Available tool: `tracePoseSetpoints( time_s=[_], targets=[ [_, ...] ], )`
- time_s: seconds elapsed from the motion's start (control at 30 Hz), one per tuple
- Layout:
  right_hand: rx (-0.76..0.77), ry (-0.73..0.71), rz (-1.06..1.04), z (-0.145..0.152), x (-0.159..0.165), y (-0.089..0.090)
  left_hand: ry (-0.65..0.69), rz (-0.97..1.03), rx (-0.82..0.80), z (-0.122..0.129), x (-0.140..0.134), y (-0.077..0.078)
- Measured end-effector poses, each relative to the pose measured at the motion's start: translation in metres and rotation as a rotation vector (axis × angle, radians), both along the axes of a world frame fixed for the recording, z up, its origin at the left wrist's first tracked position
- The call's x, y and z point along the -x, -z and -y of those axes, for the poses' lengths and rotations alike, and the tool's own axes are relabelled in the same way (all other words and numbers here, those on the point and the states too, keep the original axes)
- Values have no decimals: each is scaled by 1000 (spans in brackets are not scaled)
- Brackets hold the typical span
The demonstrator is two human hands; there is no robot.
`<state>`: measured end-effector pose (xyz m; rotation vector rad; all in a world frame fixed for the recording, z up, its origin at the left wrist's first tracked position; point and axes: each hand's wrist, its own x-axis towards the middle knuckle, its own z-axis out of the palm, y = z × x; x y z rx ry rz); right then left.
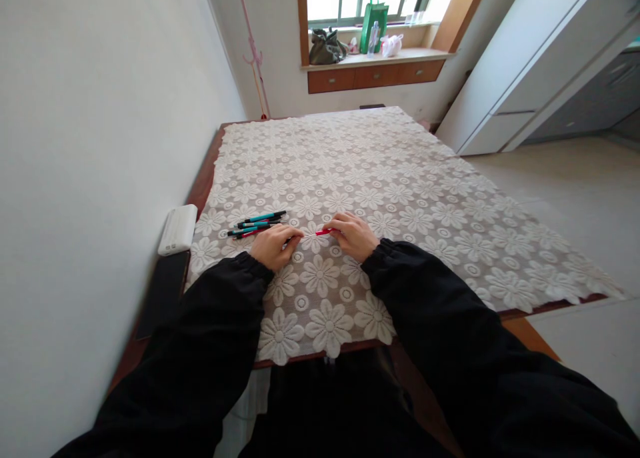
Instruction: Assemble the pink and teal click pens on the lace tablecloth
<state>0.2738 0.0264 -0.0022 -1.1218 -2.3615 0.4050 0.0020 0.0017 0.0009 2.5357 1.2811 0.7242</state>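
My right hand [353, 235] is closed in a pinch around a red pen piece [323, 232], whose end points left towards my other hand. Opposite it, my left hand [275, 245] is closed with its fingertips together on a slim pen part, mostly hidden by the fingers; a bit of dark shows by the thumb. A narrow gap separates the two hands just above the lace tablecloth [327, 325]. Beside my left hand lies a loose bunch of pens [255, 225], several of them, in teal and black with some red.
At the left table edge stand a white box-like device [179, 230] and a black flat object [163, 295], close to the wall. Beyond the table, a windowsill holds a green bag [374, 28] and a dark bag [326, 47]. A white fridge [520, 65] stands at the right.
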Motion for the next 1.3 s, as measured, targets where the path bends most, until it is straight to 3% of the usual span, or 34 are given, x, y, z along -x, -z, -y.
tracePoseSetpoints(
  time_s=[0.37, 0.63, 0.87, 0.97, 1.17, 1.3],
  targets=[
    [14, 102, 55, -8, -7, 2, -92, -2, 21, -1, 1, 3],
    [-5, 215, 80, -18, -20, 0, -16, 13, 23, 0, 0, 1],
    [-16, 206, 103, -19, -19, 1, 25, 14, 27, 0, -1, 1],
    [-45, 142, 44, -16, -15, 2, 25, 19, 33, 0, -1, 1],
    [-101, -199, -61, -5, -4, -1, 66, 50, 40, 2, -3, 1],
    [-101, -261, -35, -2, -1, -2, 99, 88, 85, 5, -7, 0]
  ],
)
